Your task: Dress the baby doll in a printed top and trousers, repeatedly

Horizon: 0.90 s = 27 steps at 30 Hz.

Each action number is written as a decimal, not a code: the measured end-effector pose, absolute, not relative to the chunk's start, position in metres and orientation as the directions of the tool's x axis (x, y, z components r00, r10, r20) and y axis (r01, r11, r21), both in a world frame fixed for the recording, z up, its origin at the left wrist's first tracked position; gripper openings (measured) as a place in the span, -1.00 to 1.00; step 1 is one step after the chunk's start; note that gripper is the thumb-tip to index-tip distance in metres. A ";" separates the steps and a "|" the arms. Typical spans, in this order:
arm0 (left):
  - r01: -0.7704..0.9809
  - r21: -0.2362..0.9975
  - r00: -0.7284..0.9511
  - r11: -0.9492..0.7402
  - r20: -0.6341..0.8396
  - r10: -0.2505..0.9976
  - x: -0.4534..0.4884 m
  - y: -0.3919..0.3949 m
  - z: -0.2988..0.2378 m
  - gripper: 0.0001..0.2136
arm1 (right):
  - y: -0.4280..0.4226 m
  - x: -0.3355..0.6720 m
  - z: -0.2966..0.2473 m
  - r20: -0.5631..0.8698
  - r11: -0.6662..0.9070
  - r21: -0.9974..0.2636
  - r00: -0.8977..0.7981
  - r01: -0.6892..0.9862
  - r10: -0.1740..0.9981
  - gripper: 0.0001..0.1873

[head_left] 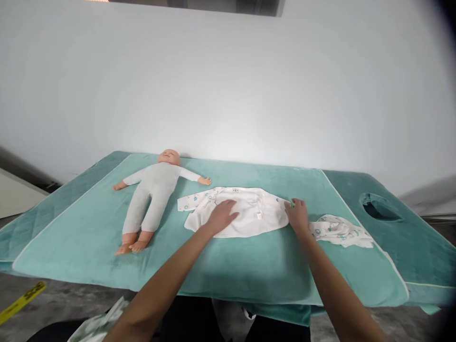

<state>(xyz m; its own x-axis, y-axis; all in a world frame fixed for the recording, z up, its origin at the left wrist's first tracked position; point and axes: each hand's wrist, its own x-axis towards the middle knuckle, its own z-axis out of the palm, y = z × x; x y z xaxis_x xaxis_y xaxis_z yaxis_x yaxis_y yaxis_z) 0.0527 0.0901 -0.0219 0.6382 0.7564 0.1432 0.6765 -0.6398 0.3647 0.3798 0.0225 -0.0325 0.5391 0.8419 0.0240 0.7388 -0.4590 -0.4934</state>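
Observation:
A white baby garment (245, 211) with small teal prints lies spread on the teal padded table (89, 237). My left hand (223, 214) rests flat on its left half, fingers stretched out. At the garment's right edge my right hand (297, 214) has its fingers curled on the fabric; whether they pinch it I cannot make out. A baby doll (151, 194) in a grey suit lies on its back to the left of the garment, arms out, untouched.
A second small printed cloth (338, 230) lies crumpled to the right of my right hand. The table has a face hole (379, 209) at its right end and stands against a white wall. More printed fabric (103, 323) shows at the bottom left.

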 end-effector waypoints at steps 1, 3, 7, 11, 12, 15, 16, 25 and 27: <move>0.639 0.349 0.678 -0.686 0.166 0.716 0.072 0.079 -0.024 -0.52 | 0.031 0.385 -0.029 -0.021 -0.513 -0.485 0.577 0.708 0.816 -0.53; 0.533 0.300 0.774 -0.791 0.207 0.599 0.113 0.055 -0.027 -0.49 | 0.046 0.391 -0.024 -0.076 -0.538 -0.479 0.577 0.694 0.813 -0.64; 0.545 0.144 0.792 -0.826 0.236 0.564 0.171 0.027 -0.026 -0.67 | 0.071 0.409 -0.014 -0.074 -0.494 -0.515 0.538 0.701 0.840 -0.69; 0.547 0.125 0.797 -0.827 0.225 0.561 0.177 0.027 -0.021 -0.79 | 0.094 0.432 -0.004 -0.044 -0.497 -0.542 0.568 0.678 0.822 -0.62; 0.528 0.157 0.802 -0.834 0.231 0.551 0.174 0.025 -0.020 -0.78 | 0.098 0.435 -0.003 -0.030 -0.503 -0.538 0.581 0.677 0.814 -0.61; 0.422 0.299 0.840 -0.856 0.228 0.493 0.163 0.010 -0.017 -0.77 | 0.099 0.430 -0.007 0.024 -0.523 -0.500 0.614 0.690 0.789 -0.58; 0.366 0.354 0.861 -0.861 0.223 0.458 0.158 0.005 -0.015 -0.76 | 0.096 0.426 -0.008 0.041 -0.525 -0.484 0.618 0.700 0.785 -0.56; 0.628 0.627 0.346 -0.461 0.306 0.887 0.027 0.088 0.011 -0.69 | 0.047 0.357 -0.004 0.333 -0.115 -0.366 0.245 0.924 0.910 -0.55; 0.840 0.482 0.157 -0.247 0.219 0.963 -0.017 0.122 0.008 -0.68 | 0.042 0.322 -0.010 0.352 0.014 -0.349 0.117 0.937 0.929 -0.55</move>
